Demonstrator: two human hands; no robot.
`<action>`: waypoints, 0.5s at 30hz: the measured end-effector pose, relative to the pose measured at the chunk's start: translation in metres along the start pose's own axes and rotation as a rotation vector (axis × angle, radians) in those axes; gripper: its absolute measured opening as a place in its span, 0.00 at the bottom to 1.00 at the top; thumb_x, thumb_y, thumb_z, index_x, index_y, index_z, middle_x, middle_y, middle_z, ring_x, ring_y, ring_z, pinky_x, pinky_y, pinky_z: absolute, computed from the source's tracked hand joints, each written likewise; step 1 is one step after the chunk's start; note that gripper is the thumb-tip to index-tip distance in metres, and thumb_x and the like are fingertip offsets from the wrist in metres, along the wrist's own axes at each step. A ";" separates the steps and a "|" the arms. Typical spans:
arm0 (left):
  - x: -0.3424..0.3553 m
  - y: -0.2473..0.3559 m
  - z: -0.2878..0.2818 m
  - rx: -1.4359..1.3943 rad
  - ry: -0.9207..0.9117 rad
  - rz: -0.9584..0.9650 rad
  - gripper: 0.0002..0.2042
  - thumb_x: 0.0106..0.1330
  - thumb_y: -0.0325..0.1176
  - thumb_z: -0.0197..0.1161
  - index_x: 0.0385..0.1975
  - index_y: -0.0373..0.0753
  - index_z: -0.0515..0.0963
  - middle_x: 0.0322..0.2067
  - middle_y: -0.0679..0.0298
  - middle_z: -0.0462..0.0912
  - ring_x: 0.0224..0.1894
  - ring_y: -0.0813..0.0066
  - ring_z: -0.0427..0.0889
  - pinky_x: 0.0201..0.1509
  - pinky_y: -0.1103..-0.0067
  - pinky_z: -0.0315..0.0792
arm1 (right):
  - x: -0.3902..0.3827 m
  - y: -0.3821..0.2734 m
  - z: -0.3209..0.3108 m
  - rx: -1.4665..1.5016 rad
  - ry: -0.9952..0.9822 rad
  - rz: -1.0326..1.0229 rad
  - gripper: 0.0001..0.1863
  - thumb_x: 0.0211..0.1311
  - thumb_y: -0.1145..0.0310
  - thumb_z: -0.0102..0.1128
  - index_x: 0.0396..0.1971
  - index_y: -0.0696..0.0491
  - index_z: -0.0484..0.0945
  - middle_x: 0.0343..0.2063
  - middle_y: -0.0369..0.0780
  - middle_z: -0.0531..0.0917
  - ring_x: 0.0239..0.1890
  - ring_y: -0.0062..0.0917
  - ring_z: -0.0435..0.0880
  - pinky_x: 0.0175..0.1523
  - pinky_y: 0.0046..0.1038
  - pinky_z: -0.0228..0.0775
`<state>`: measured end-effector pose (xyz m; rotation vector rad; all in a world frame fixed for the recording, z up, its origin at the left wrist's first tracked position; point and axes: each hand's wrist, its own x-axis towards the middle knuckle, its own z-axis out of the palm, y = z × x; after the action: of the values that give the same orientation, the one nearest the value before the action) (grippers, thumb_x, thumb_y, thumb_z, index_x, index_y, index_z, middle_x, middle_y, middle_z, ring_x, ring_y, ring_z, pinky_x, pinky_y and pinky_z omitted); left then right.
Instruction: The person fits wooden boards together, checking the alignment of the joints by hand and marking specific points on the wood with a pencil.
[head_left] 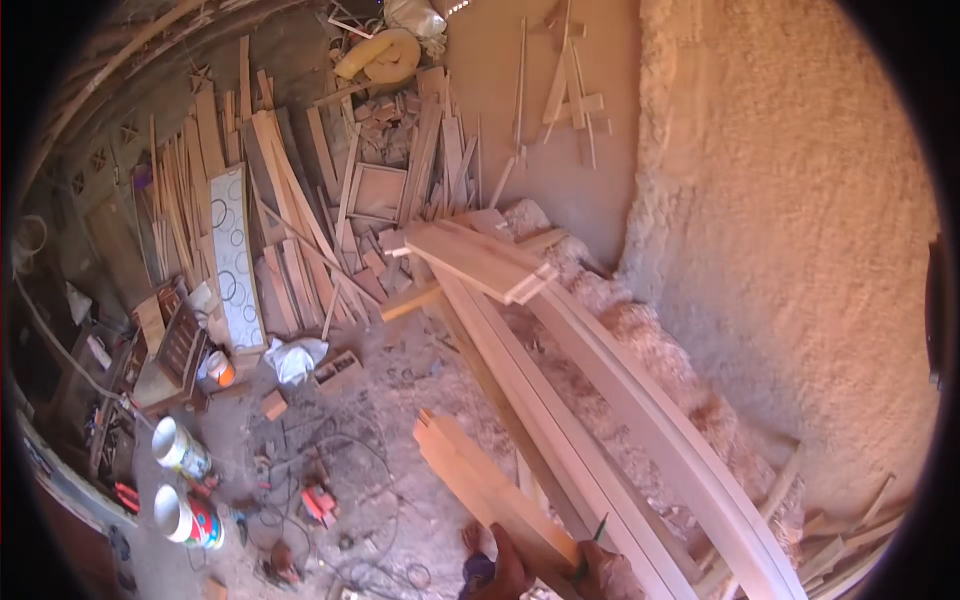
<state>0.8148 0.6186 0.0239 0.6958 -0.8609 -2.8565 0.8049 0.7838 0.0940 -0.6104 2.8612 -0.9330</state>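
Note:
A tan wooden board with a notched far end slants from the lower middle toward the floor area ahead. My left hand wraps its left edge near the close end. My right hand is at the board's near right corner, closed around a thin green pencil-like stick whose tip points up. The lower parts of both hands are cut off by the frame's bottom edge. Just right of the board run long planed beams, and shorter planks lie across their far ends.
Many boards lean against the back wall. Wood shavings are heaped beside the right-hand wall. On the floor at left are two buckets, a red power tool, trailing cables and a small open box.

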 end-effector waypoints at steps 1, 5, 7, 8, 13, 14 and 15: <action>0.024 0.018 -0.009 0.039 0.024 -0.003 0.42 0.74 0.72 0.33 0.74 0.44 0.57 0.67 0.55 0.72 0.67 0.52 0.73 0.73 0.56 0.67 | 0.033 -0.003 0.017 0.017 -0.022 0.020 0.24 0.62 0.54 0.72 0.50 0.52 0.74 0.35 0.49 0.85 0.36 0.49 0.86 0.39 0.48 0.77; 0.123 0.068 -0.058 -0.034 0.048 -0.037 0.38 0.74 0.69 0.44 0.70 0.42 0.63 0.62 0.57 0.75 0.64 0.59 0.76 0.69 0.58 0.71 | 0.119 -0.012 0.067 0.050 -0.108 0.086 0.25 0.63 0.54 0.71 0.53 0.50 0.74 0.39 0.49 0.85 0.41 0.49 0.85 0.45 0.48 0.77; 0.162 0.117 -0.065 -0.012 0.039 0.054 0.37 0.75 0.66 0.49 0.69 0.41 0.63 0.60 0.56 0.76 0.62 0.60 0.78 0.65 0.60 0.75 | 0.175 -0.063 0.051 0.048 0.051 -0.053 0.28 0.61 0.48 0.71 0.53 0.48 0.73 0.33 0.47 0.88 0.34 0.51 0.88 0.37 0.49 0.79; 0.190 0.130 -0.075 0.220 -0.009 0.199 0.36 0.75 0.65 0.51 0.68 0.40 0.64 0.59 0.56 0.77 0.60 0.61 0.79 0.63 0.61 0.77 | 0.198 -0.077 0.045 0.013 0.049 -0.019 0.28 0.62 0.47 0.71 0.54 0.48 0.73 0.34 0.47 0.88 0.35 0.51 0.88 0.38 0.49 0.80; 0.274 0.241 -0.011 0.156 -0.053 0.212 0.32 0.75 0.57 0.59 0.67 0.38 0.64 0.55 0.56 0.78 0.54 0.63 0.83 0.53 0.66 0.84 | 0.281 -0.091 0.036 -0.040 0.037 0.083 0.29 0.63 0.45 0.68 0.54 0.50 0.75 0.38 0.49 0.88 0.39 0.49 0.89 0.41 0.49 0.80; 0.291 0.261 0.000 0.128 -0.045 0.244 0.31 0.74 0.55 0.62 0.65 0.37 0.66 0.54 0.56 0.79 0.53 0.64 0.83 0.52 0.68 0.83 | 0.297 -0.097 0.036 -0.041 0.047 0.080 0.29 0.63 0.45 0.68 0.54 0.51 0.75 0.39 0.50 0.88 0.40 0.49 0.89 0.42 0.49 0.80; 0.309 0.274 0.010 0.099 -0.038 0.273 0.31 0.73 0.53 0.64 0.63 0.36 0.67 0.52 0.57 0.79 0.51 0.66 0.83 0.50 0.70 0.82 | 0.312 -0.104 0.032 -0.038 0.024 0.116 0.30 0.63 0.46 0.69 0.54 0.52 0.75 0.39 0.50 0.88 0.40 0.48 0.89 0.42 0.48 0.80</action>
<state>0.5191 0.3314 0.0553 0.4907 -1.0211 -2.6069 0.5607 0.5672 0.1457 -0.4331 2.9053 -0.8764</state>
